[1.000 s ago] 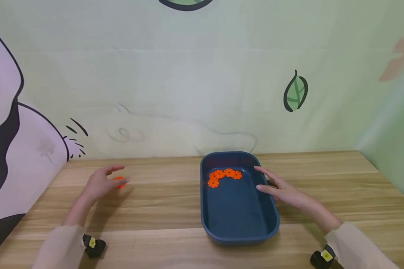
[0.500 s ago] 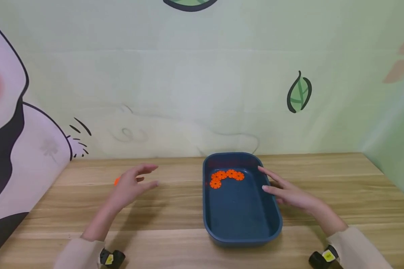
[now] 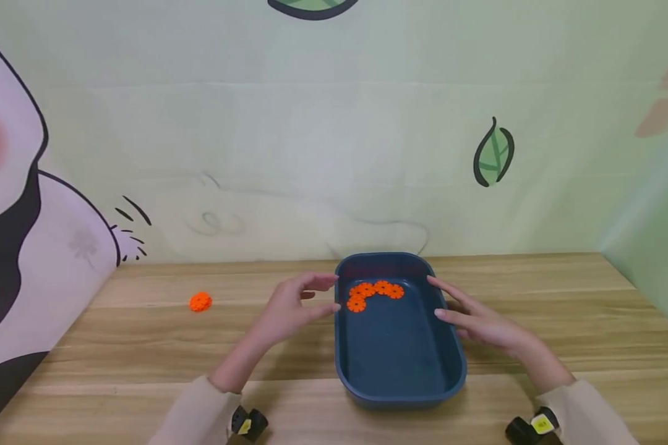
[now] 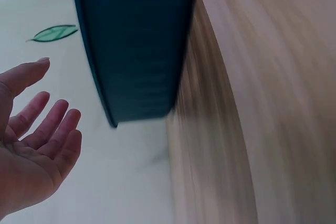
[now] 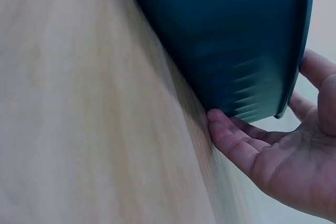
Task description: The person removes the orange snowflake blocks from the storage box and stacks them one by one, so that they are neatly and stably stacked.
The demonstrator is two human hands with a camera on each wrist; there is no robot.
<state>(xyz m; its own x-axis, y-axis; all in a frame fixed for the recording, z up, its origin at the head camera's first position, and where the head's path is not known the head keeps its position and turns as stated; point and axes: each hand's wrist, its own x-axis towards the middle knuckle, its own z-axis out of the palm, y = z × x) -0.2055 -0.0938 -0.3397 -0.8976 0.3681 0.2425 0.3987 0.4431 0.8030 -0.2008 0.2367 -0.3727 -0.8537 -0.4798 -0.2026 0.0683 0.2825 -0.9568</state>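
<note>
A dark blue plastic tub (image 3: 395, 358) sits on the wooden table, with several orange notched plastic discs (image 3: 357, 303) lying at its far left inside. My left hand (image 3: 292, 309) is at the tub's left rim, fingers relaxed and holding nothing; whether its tips touch the rim I cannot tell. The left wrist view shows that empty hand (image 4: 39, 150) beside the tub's outer wall (image 4: 136, 45). On the right side my right hand (image 3: 487, 321) rests fairly straight fingers against the tub, thumb and forefinger at the rim, others (image 5: 231, 135) low on the outer wall.
Left on the table (image 3: 145, 346) lies a small orange notched cluster (image 3: 200, 301). A pale printed cloth (image 3: 289, 154) with leaf drawings hangs behind the table's back edge. Black wrist cameras (image 3: 249, 424) sit at both sleeve cuffs.
My left hand has moved right, from beside the orange cluster to the tub's left rim, leaving the cluster on the table. My right hand has stayed at the tub.
</note>
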